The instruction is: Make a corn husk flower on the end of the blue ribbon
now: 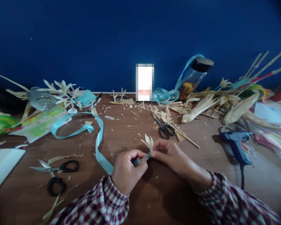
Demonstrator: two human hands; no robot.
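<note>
My left hand (pixel 130 168) pinches a light blue satin ribbon (pixel 99 150) near the middle of the table. The ribbon trails away under that hand and curls across the wood to the left. My right hand (pixel 172 156) is closed on a small corn husk flower (pixel 148 142), whose pale pointed petals stick up above the fingertips. Between the two hands a short length of ribbon reaches the flower's base. The fingers hide the base itself, so I cannot tell how far the ribbon goes round it.
Open scissors (pixel 51 172) lie at left, smaller black-handled scissors (pixel 166 129) beyond my hands. A blue glue gun (pixel 236 143) rests at right. Husks (pixel 201 107), a tilted jar (pixel 193 78), coiled ribbon (pixel 165 95) and a bright, blurred-out screen (pixel 144 82) line the wall. Husk scraps litter the table.
</note>
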